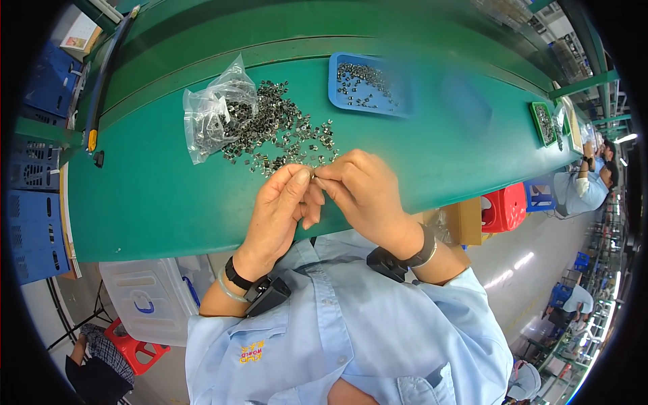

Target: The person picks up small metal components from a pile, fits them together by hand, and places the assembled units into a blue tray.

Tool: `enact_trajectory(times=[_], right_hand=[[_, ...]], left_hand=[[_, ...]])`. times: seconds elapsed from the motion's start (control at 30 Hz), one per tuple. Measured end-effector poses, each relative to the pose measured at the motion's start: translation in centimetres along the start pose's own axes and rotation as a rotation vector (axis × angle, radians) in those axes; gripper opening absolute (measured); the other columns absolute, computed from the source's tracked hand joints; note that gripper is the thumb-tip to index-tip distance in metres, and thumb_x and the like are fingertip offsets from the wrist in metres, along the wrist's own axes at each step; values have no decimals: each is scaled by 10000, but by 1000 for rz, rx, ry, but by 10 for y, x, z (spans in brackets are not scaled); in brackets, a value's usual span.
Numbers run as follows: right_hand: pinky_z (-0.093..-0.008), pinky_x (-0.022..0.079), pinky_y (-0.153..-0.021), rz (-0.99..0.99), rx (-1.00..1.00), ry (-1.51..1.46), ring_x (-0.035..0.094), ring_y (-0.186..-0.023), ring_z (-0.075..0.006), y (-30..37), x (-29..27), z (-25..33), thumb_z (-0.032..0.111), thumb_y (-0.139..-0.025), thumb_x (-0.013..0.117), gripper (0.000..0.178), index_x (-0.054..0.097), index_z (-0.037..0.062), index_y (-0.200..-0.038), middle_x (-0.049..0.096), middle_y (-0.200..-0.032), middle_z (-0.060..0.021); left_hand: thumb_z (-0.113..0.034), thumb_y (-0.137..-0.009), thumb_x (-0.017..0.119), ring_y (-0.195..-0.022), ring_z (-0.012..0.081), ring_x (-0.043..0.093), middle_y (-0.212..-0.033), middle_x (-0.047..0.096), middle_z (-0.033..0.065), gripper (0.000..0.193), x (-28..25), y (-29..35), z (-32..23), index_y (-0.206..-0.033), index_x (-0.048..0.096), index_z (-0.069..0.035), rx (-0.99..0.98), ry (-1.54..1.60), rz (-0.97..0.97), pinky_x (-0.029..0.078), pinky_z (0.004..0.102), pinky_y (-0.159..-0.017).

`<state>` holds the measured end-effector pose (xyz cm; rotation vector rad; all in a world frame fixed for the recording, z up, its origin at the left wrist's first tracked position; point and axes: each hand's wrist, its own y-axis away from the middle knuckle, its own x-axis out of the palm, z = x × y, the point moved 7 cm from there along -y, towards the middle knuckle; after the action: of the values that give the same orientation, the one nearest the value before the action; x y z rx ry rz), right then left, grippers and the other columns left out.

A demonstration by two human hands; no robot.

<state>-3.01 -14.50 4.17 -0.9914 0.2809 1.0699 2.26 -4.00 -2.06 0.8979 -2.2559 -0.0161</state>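
My left hand (pixel 287 197) and my right hand (pixel 361 190) meet fingertip to fingertip over the near part of the green table (pixel 169 216). Thumb and forefinger of each pinch a tiny metal piece (pixel 313 175), mostly hidden by the fingers. Just beyond them spreads a heap of small shiny metal parts (pixel 270 118), dark and silvery. Part of the heap spills from a clear plastic bag (pixel 206 128) on its left. A blue tray (pixel 339 100) at the far side holds more such small parts, scattered over its bottom.
A green tray (pixel 542 125) of parts sits at the table's far right end. Blue crates (pixel 34 229) stand on the left. Below the table edge are a lidded clear bin (pixel 145 300), a cardboard box (pixel 466 223) and a red stool (pixel 505 208). Other people sit farther off.
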Motion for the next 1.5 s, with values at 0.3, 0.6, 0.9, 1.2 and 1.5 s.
enact_trajectory(times=[0.3,0.6,0.9,1.2,1.5], right_hand=[[-320,448,-590,32,12,-39,574,-694,-215,2,5,8,57,-742,718,171,613,91,-873,569,-784,-39],[-310,468,-632,69,55,-262,583,-765,-193,2,3,3,35,-756,707,171,619,76,-896,596,-836,-38],[-320,469,-649,59,30,-154,585,-791,-213,11,4,-2,48,-743,716,181,611,91,-884,602,-857,-38],[-332,470,-666,10,-15,-127,590,-798,-223,13,0,1,61,-739,716,198,603,90,-898,601,-866,-38],[-331,479,-655,0,25,-281,592,-788,-228,16,1,3,48,-738,714,193,601,78,-892,597,-862,-50]], left_hand=[[-242,-966,509,-575,79,500,-741,571,30,199,-8,4,2,-977,527,-44,-42,67,12,379,206,-481],[-251,-958,527,-562,79,495,-695,556,22,205,-10,6,2,-959,538,-46,-36,-22,83,382,208,-482],[-232,-960,523,-573,83,513,-716,567,31,198,-3,9,-1,-984,533,-36,-17,4,24,388,205,-485],[-192,-946,546,-587,90,531,-745,588,37,151,-1,8,2,-981,529,-46,1,2,42,400,211,-490],[-171,-932,567,-570,95,530,-720,583,32,118,2,6,7,-927,529,-60,36,129,135,410,215,-496]])
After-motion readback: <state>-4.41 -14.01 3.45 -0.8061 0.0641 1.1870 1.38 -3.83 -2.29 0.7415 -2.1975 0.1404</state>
